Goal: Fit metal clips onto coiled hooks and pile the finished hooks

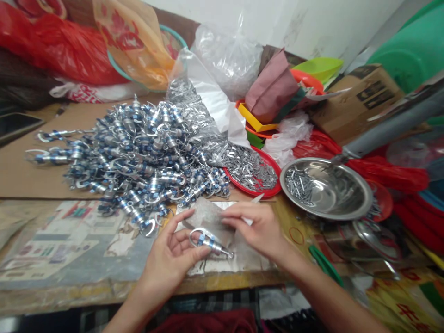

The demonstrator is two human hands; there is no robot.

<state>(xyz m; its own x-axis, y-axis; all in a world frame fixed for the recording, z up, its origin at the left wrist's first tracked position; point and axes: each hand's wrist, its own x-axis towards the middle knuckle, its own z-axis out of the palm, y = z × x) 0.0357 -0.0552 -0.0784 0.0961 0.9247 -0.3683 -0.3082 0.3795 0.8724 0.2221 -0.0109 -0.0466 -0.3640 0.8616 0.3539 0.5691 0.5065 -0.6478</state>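
Note:
My left hand [170, 252] lies palm up near the table's front edge and holds a small silver and blue metal clasp [209, 242] between thumb and fingers. My right hand [258, 230] is just to the right, its fingers pinched together on a thin white stick [257, 199] whose tip pokes out above the knuckles. The right fingertips reach toward the clasp over a grey pad [210, 216]. A large pile of the same silver and blue clasps [133, 155] lies just beyond my left hand on brown cardboard.
A red plate of small silver parts [255, 171] and a steel bowl with screws [326, 187] stand to the right. Behind are plastic bags [227, 58], coloured trays, a cardboard box [360, 99] and a grey handle [388, 127]. A printed sheet [58, 240] covers the table's left front.

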